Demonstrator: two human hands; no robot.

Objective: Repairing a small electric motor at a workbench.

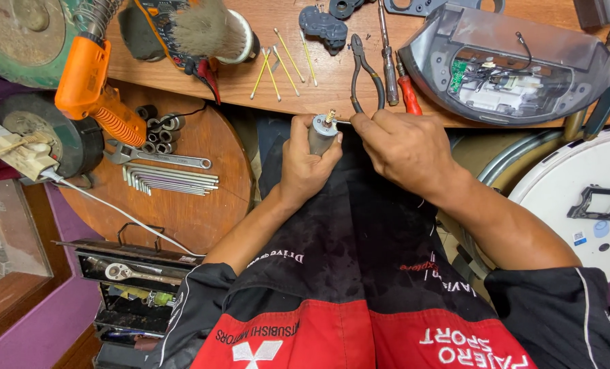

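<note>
Left hand (305,167) wrapped around small grey motor (322,134), shaft end up, held just near of the tabletop (332,82) edge, steadying it; right hand (404,147) pinches something thin at the shaft, too small to identify; pliers (363,68) lie just beyond; motor's lower body hidden in the palm.

Pliers (364,72), screwdrivers (395,72) and cotton swabs (284,61) lie on the desk (319,89); an orange heat gun (90,85) sits left, above hex keys (172,181).
</note>
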